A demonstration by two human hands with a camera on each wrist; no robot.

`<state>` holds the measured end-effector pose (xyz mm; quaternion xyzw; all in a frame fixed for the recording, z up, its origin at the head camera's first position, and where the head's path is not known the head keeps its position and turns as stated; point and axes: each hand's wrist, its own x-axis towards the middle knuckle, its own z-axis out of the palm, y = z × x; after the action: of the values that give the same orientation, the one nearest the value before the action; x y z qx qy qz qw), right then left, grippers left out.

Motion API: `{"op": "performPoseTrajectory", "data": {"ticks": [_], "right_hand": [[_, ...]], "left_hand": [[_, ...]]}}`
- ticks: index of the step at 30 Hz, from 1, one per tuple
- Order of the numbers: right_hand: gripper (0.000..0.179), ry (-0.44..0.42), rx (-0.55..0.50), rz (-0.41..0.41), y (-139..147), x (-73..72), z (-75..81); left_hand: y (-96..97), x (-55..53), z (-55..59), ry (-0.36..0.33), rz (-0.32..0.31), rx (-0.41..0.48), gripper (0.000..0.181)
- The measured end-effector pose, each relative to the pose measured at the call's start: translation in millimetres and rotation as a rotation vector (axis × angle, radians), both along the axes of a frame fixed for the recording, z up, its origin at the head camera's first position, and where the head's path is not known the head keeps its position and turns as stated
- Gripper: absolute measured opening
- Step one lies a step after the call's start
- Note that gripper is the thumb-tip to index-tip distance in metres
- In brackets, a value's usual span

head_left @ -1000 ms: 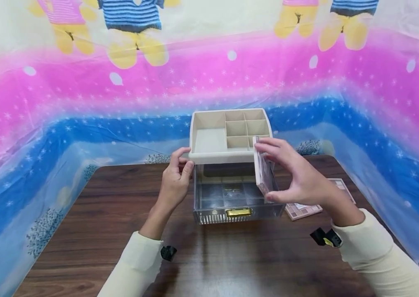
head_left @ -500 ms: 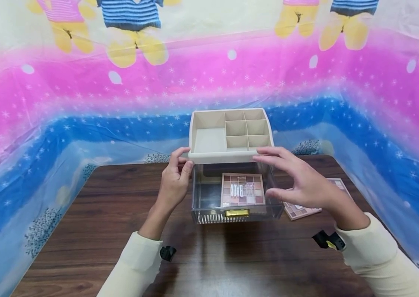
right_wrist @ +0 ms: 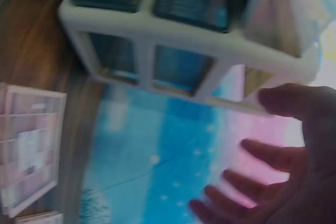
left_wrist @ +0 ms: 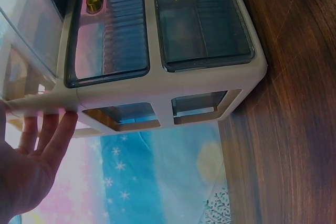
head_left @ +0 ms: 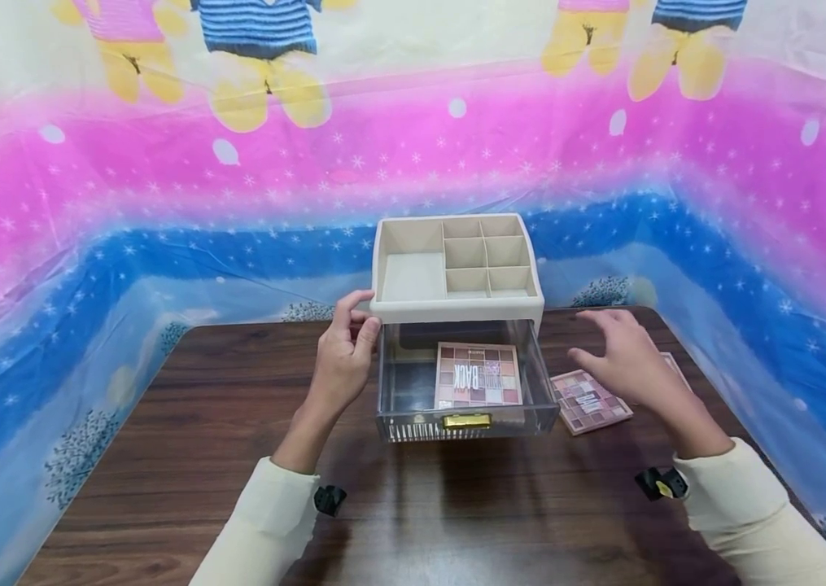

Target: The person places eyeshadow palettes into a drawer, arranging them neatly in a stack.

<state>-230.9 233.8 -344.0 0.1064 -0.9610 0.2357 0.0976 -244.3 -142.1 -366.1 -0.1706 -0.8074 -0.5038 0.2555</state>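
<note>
A cream makeup organizer [head_left: 456, 311] stands at the back of the table, its top clear drawer [head_left: 413, 435] pulled out. Inside the drawer lies a pinkish eyeshadow palette [head_left: 482, 374] with large letters on its lid. My left hand [head_left: 343, 358] rests against the organizer's left side near the top corner, and its fingertips touch the frame in the left wrist view. My right hand [head_left: 625, 358] hovers with nothing in it, fingers spread, right of the organizer. Below it, another eyeshadow palette [head_left: 588, 400] lies on the table, and a further palette [head_left: 676, 368] is mostly hidden behind the hand.
The organizer's top tray [head_left: 413, 277] has one large compartment and several small ones. Lower drawers [left_wrist: 205, 30] with gold handles are closed in the left wrist view. Around the dark wooden table [head_left: 237, 391] hangs a printed curtain [head_left: 295, 187].
The right hand has let go of the palette, which now lies flat in the drawer, and has moved right over the other palettes. The left hand stays at the organizer's side.
</note>
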Motion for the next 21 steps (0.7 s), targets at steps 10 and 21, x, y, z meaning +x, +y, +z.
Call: {"op": "performPoseTrajectory", "data": {"ticks": [10,21], "right_hand": [[0.095,-0.369,0.131,-0.135,4,-29.3,-54.2],[0.090,-0.503,0.259,-0.166,2,-42.8,-88.2]], "left_hand": [[0.1,0.4,-0.1,-0.011,0.004,-0.010,0.035],[-0.3,-1.0,0.0,-0.004,0.016,-0.022,0.034]]}}
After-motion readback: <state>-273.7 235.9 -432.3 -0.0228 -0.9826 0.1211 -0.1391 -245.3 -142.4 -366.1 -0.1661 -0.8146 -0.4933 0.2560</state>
